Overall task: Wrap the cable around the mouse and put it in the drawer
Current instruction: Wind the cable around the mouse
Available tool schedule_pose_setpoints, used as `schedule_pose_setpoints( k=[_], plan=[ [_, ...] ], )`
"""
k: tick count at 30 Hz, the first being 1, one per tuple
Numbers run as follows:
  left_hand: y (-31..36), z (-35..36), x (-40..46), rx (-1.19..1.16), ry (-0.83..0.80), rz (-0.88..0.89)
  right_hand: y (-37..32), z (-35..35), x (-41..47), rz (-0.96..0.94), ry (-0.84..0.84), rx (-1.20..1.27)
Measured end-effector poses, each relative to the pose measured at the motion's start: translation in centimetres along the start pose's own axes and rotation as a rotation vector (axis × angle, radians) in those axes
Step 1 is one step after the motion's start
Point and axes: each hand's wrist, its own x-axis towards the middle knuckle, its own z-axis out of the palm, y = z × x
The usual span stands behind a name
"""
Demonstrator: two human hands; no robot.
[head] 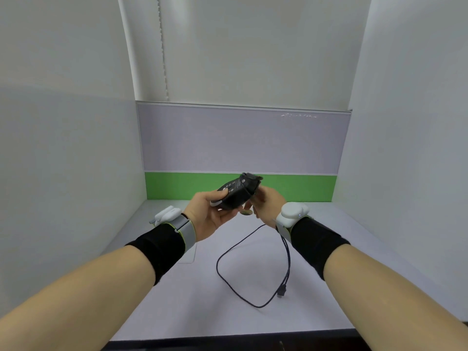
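A black mouse (236,192) is held up above the desk, its underside with small white markings turned towards me. My left hand (211,215) grips its near end from below. My right hand (268,201) holds its far right side, where some turns of cable cross the body. The rest of the black cable (222,254) hangs from under my right hand and lies in a loose loop on the desk, ending in a USB plug (281,292). No drawer is in view.
The pale desk (177,300) is boxed in by white side walls and a grey and green back partition (240,148). A dark front edge (228,344) runs along the bottom. Both wrists carry black sleeves and white devices.
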Motion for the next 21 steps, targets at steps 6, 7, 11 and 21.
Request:
schedule_pose_setpoints(
  k=[6, 7, 11, 21],
  plan=[
    [0.5, 0.9, 1.0, -0.118, 0.069, 0.134, 1.8, 1.8, -0.1, 0.040, -0.071, 0.017],
    [0.8, 0.9, 1.3, -0.135, 0.100, 0.176, 2.1, 1.9, -0.3, 0.041, -0.079, -0.008],
    [2.3, 0.3, 2.2, -0.123, 0.314, 0.340, 3.2, 1.7, -0.8, 0.065, -0.084, -0.108],
    [2.0, -3.2, 2.6, 0.201, 0.607, 0.519, 1.5, -2.0, -0.6, -0.072, 0.029, -0.127]
  ],
)
